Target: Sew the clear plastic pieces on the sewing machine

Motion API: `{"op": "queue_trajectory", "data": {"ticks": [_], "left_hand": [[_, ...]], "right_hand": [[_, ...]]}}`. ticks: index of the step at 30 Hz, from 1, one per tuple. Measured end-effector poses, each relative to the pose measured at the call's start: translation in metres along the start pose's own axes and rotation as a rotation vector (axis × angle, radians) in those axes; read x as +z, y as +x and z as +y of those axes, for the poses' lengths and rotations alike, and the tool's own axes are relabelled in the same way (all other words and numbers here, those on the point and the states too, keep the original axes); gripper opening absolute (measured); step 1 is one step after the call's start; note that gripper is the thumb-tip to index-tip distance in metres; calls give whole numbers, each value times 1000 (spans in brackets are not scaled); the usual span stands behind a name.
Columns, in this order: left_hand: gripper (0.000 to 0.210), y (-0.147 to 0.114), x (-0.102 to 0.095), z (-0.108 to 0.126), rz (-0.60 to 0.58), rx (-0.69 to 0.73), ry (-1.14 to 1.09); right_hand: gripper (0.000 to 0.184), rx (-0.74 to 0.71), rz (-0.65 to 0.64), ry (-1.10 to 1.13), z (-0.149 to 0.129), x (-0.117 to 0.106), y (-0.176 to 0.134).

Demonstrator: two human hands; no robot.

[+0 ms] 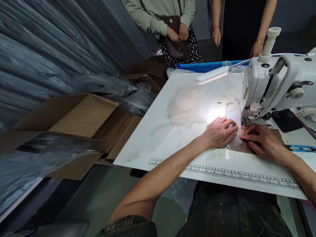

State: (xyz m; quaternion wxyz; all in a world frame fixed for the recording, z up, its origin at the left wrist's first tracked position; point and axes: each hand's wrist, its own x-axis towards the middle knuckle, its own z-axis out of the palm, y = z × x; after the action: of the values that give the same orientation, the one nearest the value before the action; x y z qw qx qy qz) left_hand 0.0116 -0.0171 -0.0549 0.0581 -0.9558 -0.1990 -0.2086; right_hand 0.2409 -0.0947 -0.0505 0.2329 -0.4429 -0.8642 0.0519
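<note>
A white sewing machine [254,79] stands at the right of the table, its needle and presser foot [242,121] over sheer white fabric [233,115]. My left hand [219,131] lies on this fabric just left of the presser foot, fingers stretched out and pressing it down. My right hand [265,141] is in front of the needle, thumb and fingertips pinched at the fabric's edge. Small red marks show on the fabric between the hands. A brown plate [243,146] lies beneath my fingers.
A lit lamp [212,75] shines on the sewing area. Blue thread snips [301,148] and a black phone-like object [287,120] lie right of my hand. A printed ruler [232,174] runs along the table's front edge. Cardboard boxes [84,115] stand left; two people stand behind the table.
</note>
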Motion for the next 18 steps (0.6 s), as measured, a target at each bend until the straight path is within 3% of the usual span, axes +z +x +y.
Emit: {"op": "queue_trajectory", "data": {"ticks": [18], "left_hand": [[38,0,1,-1,-49,25,50]], "right_hand": [[31,-11,-10,-24,-1,-1,0]]}}
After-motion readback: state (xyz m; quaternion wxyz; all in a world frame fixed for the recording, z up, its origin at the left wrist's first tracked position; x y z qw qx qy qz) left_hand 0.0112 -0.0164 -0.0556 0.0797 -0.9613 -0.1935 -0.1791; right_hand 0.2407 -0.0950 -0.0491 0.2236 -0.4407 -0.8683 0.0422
